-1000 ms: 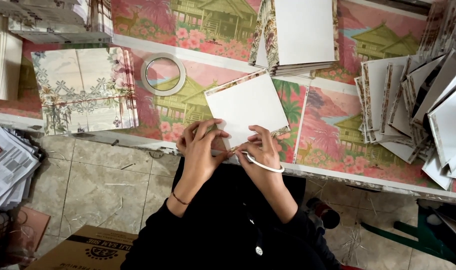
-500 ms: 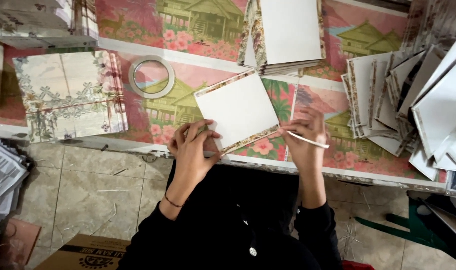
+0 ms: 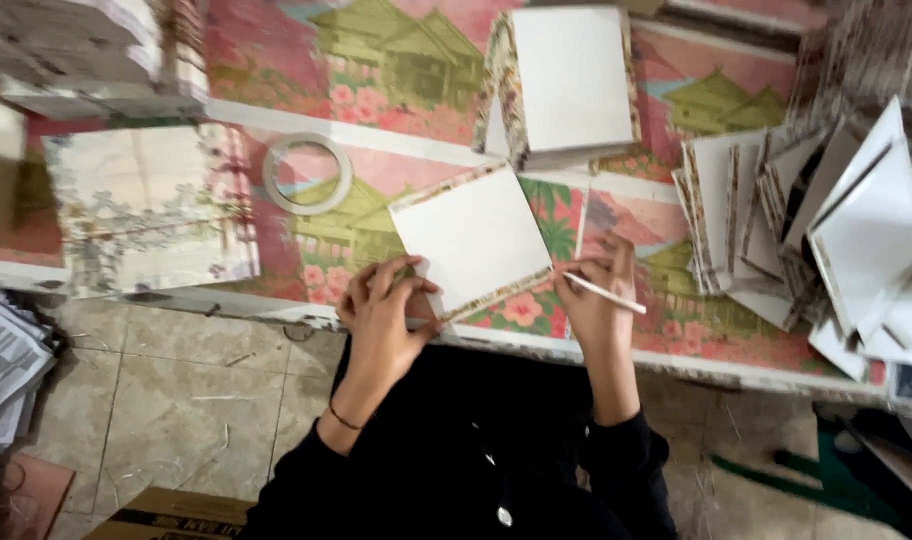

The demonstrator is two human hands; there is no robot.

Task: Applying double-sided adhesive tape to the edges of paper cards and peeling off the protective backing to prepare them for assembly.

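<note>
A white square card (image 3: 476, 238) with a patterned edge lies tilted on the printed table cover (image 3: 396, 120). My left hand (image 3: 384, 312) presses on its near left corner, fingers curled at the edge. My right hand (image 3: 596, 300) rests at the card's right corner and grips a thin white stick (image 3: 604, 293) that points right. Both arms wear black sleeves.
A roll of tape (image 3: 308, 174) lies left of the card. A stack of white cards (image 3: 566, 85) stands behind it. Folded cards (image 3: 826, 240) pile up at right. Patterned paper sheets (image 3: 151, 205) lie at left. Tiled floor and a cardboard box (image 3: 166, 515) are below.
My right hand moved from beside the left hand out to the card's right corner, taking the white stick along. The left hand stayed on the near left corner.
</note>
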